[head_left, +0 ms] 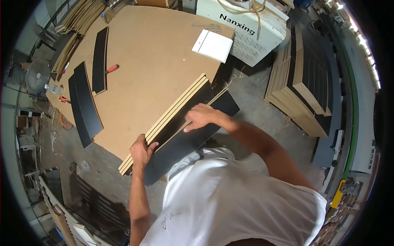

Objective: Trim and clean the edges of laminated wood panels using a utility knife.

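My left hand (pixel 142 151) grips the near end of a stack of long narrow boards (pixel 176 108) with pale edges and black faces, lying along the near edge of the brown worktable (pixel 152 49). My right hand (pixel 200 117) holds the upper edge of a long black panel (pixel 193 137) that leans against that stack and overhangs the table toward me. My white shirt hides the panel's lower part.
Two black panels (pixel 84 104) (pixel 99 59) lie at the table's left side, with a red-handled tool (pixel 111 69) between them. A white board (pixel 212 45) sits at the far right corner beside a white machine (pixel 250 33). Stacked boards (pixel 303 90) stand on the floor at right.
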Demonstrator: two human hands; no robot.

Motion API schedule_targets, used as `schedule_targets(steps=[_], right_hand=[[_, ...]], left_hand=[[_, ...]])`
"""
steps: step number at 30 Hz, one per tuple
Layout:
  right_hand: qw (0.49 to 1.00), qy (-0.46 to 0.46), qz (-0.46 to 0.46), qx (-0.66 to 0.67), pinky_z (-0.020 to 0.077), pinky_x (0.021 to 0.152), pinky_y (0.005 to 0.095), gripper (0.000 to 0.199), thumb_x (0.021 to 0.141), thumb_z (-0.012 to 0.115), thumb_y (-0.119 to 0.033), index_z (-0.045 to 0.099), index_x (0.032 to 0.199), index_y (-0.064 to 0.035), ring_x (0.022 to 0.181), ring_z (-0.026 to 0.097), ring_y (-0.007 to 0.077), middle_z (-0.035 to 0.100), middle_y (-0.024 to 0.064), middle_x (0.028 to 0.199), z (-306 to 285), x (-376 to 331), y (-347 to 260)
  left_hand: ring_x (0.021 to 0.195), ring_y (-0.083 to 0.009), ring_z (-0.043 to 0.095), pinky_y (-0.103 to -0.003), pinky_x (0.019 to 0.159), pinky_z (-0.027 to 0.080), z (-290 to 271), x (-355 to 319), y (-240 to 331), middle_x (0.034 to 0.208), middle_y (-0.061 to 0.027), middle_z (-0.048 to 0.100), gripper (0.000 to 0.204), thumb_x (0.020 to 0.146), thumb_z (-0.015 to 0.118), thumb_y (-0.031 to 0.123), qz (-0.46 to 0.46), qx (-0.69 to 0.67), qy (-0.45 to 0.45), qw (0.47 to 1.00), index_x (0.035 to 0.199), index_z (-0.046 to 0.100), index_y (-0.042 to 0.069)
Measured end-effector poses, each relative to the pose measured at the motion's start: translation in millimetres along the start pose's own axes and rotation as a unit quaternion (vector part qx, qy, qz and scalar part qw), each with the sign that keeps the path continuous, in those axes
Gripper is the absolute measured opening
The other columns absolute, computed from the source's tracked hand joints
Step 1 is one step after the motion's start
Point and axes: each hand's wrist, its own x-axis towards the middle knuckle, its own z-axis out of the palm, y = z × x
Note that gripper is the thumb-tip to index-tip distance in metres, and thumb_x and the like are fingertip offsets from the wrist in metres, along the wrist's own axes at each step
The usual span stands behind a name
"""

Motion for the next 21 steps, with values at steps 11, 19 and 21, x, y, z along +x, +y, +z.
schedule_targets(steps=[11, 19, 21], right_hand=[[0.950, -0.280, 0.001, 0.140, 0.0475, 0.098, 0.0468, 0.080, 0.089, 0.054, -0.066, 0.066, 0.120, 0.0068, 0.115, 0.062, 0.0405, 0.066, 0.0253, 0.123, 52.7, 87.9, -28.3], [0.993, -0.105, 0.010, 0.047, 0.0507, 0.092, 0.0510, 0.068, 0.093, 0.053, -0.059, 0.071, 0.103, 0.0068, 0.106, 0.065, 0.0425, 0.069, 0.0257, 0.107, 45.5, 54.8, -86.5], [0.998, -0.059, -0.019, 0.006, 0.0514, 0.090, 0.0506, 0.065, 0.092, 0.057, -0.054, 0.067, 0.110, 0.0069, 0.104, 0.065, 0.0435, 0.069, 0.0266, 0.104, 48.9, 52.6, -89.0]], left_hand=[[0.070, -0.0376, 0.056, -0.046, 0.065, 0.045, -18.9, 7.2, -90.3, 0.071, -0.0148, 0.055, 0.047, 0.076, 0.082, 0.039, 0.057, 0.058, 0.071, 0.994, 0.085, 0.054, 0.004], [0.075, -0.0390, 0.059, -0.047, 0.068, 0.047, -19.4, -1.0, -70.3, 0.076, -0.0168, 0.059, 0.046, 0.078, 0.079, 0.042, 0.008, 0.026, 0.050, 0.998, 0.087, 0.056, 0.003], [0.080, -0.0405, 0.059, -0.049, 0.071, 0.047, -9.6, -15.0, -76.0, 0.082, -0.0187, 0.061, 0.044, 0.080, 0.079, 0.040, 0.047, 0.021, 0.079, 0.995, 0.091, 0.058, 0.003]])
